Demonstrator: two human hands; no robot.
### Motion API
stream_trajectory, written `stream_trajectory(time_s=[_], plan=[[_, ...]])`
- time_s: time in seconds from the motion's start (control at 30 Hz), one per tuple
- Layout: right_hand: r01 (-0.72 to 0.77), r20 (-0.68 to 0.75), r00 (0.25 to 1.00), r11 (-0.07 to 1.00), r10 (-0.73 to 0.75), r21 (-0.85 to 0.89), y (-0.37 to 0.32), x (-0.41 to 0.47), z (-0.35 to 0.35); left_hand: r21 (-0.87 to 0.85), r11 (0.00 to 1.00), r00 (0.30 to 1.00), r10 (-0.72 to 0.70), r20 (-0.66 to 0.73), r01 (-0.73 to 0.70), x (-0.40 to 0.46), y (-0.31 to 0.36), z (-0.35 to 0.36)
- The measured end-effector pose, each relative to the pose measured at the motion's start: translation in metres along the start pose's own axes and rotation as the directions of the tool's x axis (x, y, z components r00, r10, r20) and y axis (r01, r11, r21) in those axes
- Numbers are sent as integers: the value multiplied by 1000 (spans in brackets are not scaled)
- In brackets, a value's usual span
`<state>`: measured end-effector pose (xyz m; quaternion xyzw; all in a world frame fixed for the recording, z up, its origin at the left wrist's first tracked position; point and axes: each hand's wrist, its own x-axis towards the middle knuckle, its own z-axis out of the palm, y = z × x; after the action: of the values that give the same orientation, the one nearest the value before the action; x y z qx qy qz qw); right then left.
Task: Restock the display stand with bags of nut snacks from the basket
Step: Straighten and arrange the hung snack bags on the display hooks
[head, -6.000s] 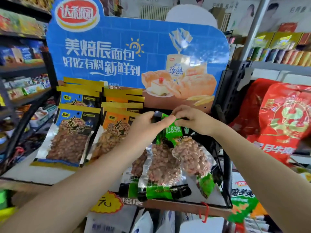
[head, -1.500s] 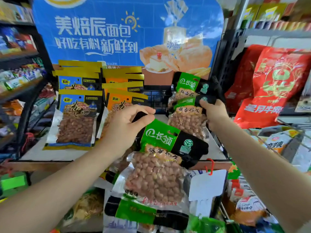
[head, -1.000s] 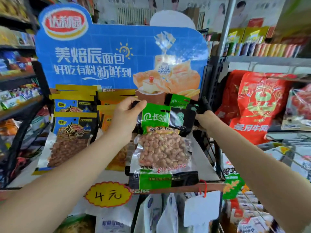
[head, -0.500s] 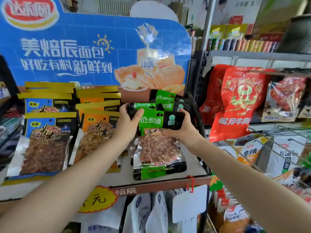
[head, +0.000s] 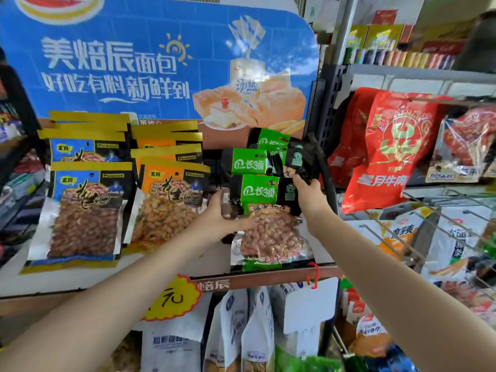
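Observation:
A green and black bag of peanuts [head: 268,226] lies at the front of a row of like bags [head: 252,163] on the right side of the display stand's shelf [head: 166,267]. My left hand [head: 224,220] grips the front bag's left edge. My right hand [head: 306,196] pinches the black top right corner of the bags. Rows of blue bags [head: 86,208] and orange bags [head: 169,202] stand to the left. The basket is out of sight.
A blue bread poster [head: 161,63] backs the stand. A black bar [head: 322,167] borders the shelf on the right. Red bags [head: 386,149] and a wire rack of white bags [head: 442,237] stand further right. White bags [head: 241,328] hang below beside a yellow price tag [head: 171,298].
The green bag has gone from in front of the shelf onto the row of green bags. My left hand slid down its left edge; my right hand shifted to the top corner.

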<state>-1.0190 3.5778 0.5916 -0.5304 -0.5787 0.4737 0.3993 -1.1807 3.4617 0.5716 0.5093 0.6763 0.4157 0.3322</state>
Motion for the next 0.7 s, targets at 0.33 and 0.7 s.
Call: stream_trajectory(time_s=[0.33,0.7], plan=[[-18,282,957,964,-60,264,-8,24,-5,38,999,998,37,50,-39,9,-1,6],[-72,239,971,975,20,211,-24,40,-8,-48,994,989,-91,113,97,24,2,6]])
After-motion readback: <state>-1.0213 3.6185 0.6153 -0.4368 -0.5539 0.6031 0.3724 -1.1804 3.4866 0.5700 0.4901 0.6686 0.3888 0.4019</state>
